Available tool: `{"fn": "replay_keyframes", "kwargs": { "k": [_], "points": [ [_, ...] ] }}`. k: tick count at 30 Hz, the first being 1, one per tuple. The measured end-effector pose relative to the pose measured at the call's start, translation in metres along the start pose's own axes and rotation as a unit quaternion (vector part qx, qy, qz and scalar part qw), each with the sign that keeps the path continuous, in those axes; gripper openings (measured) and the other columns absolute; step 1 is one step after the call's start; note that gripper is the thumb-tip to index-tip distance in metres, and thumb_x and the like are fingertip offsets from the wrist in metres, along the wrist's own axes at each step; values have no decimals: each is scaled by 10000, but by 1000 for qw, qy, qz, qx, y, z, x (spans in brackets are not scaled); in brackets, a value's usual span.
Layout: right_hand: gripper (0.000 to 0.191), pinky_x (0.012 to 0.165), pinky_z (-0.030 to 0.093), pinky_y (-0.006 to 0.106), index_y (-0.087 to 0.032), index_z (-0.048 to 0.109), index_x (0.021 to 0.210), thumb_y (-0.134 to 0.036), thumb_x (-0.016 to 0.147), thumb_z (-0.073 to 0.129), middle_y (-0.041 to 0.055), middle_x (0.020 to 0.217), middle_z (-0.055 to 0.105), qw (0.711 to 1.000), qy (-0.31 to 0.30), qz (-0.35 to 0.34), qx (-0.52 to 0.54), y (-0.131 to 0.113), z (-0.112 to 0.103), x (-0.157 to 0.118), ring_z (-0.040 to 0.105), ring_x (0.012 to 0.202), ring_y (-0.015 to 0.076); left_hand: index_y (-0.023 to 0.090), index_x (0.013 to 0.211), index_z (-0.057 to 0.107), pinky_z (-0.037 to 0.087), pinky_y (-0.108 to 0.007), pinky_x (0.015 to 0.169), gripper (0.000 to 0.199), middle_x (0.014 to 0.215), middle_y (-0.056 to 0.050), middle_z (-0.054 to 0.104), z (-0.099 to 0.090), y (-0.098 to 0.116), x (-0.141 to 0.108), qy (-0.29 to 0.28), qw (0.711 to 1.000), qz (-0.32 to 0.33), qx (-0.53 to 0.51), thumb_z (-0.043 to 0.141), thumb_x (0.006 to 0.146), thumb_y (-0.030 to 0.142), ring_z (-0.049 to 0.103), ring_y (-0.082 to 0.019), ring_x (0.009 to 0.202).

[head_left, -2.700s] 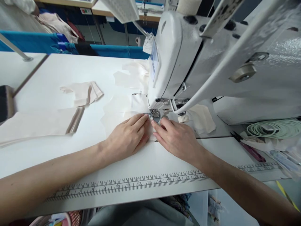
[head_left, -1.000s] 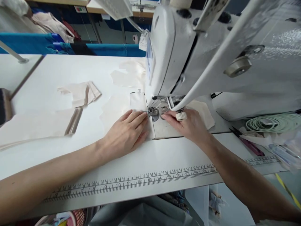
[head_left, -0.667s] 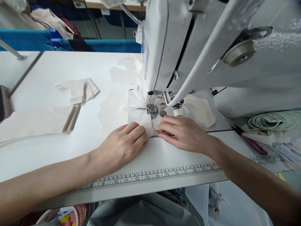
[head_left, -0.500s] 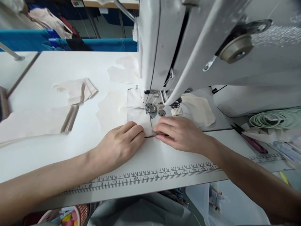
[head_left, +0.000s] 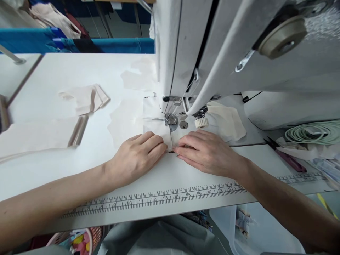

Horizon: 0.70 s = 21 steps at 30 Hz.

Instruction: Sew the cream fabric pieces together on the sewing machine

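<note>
My left hand [head_left: 140,156] rests on the white table with its fingers curled, the tips on the pale plate [head_left: 156,138] of the sewing machine bed. Facing it, my right hand [head_left: 204,150] has thumb and fingers drawn together near the bed's front edge. The fingertips nearly meet; anything small and pale between them I cannot make out. Just beyond stands the presser foot [head_left: 170,119] of the sewing machine [head_left: 191,46]. A very pale cut fabric piece [head_left: 123,122] lies left of it, and cream fabric [head_left: 228,122] lies behind my right hand.
Folded fabric pieces [head_left: 87,99] and a layered fabric stack [head_left: 39,134] lie at left. A printed ruler [head_left: 164,198] runs along the table's front. Snips [head_left: 289,159] and a coil of green cord [head_left: 305,131] lie at right. Below are a pink basket [head_left: 95,237] and a clear bin [head_left: 262,230].
The view has shifted slightly. Both hands stay in front of the presser foot, the left fingertips a little closer to the right ones. The fabric on the table looks unmoved.
</note>
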State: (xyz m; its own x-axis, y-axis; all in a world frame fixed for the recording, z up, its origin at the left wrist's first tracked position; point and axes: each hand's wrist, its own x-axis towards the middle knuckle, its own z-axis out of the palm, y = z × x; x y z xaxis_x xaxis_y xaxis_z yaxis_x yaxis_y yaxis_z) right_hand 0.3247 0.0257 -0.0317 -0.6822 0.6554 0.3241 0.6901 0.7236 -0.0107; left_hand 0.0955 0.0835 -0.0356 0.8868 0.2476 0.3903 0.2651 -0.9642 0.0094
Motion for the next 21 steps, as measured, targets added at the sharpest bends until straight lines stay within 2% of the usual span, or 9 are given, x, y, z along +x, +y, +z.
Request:
{"fn": "replay_keyframes", "kwargs": {
  "k": [5, 10, 13, 21],
  "points": [
    [234, 712, 437, 288, -150, 673, 993, -197, 975, 444, 46, 893, 658, 999, -33, -22, -1, 2, -5, -3, 564, 798, 143, 129, 938, 624, 512, -292, 657, 87, 872, -59, 666, 3, -2, 1, 16, 1000, -5, -13, 540, 917, 123, 590, -180, 781],
    [231, 727, 439, 302, -142, 648, 1103, -229, 953, 496, 58, 943, 652, 1000, -15, -17, -5, 1, -3, -9, 550, 813, 161, 126, 919, 623, 514, -280, 650, 98, 853, -54, 672, 5, -3, 2, 44, 997, -37, -61, 534, 935, 166, 599, -162, 751],
    [258, 720, 428, 313, -148, 637, 1145, -255, 952, 504, 56, 928, 640, 1000, -16, -6, -12, -2, 0, -10, 540, 798, 167, 126, 920, 623, 513, -283, 638, 79, 855, -54, 676, 5, -2, 2, 51, 996, -34, -59, 549, 924, 156, 598, -162, 739],
    [210, 723, 394, 316, -132, 665, 1039, -223, 949, 499, 66, 921, 629, 1000, -15, 3, -11, -7, 1, -9, 533, 824, 176, 113, 951, 627, 506, -303, 620, 78, 888, -54, 687, 4, 1, 2, 63, 998, 7, -6, 619, 874, 116, 609, -182, 770]
  ]
}}
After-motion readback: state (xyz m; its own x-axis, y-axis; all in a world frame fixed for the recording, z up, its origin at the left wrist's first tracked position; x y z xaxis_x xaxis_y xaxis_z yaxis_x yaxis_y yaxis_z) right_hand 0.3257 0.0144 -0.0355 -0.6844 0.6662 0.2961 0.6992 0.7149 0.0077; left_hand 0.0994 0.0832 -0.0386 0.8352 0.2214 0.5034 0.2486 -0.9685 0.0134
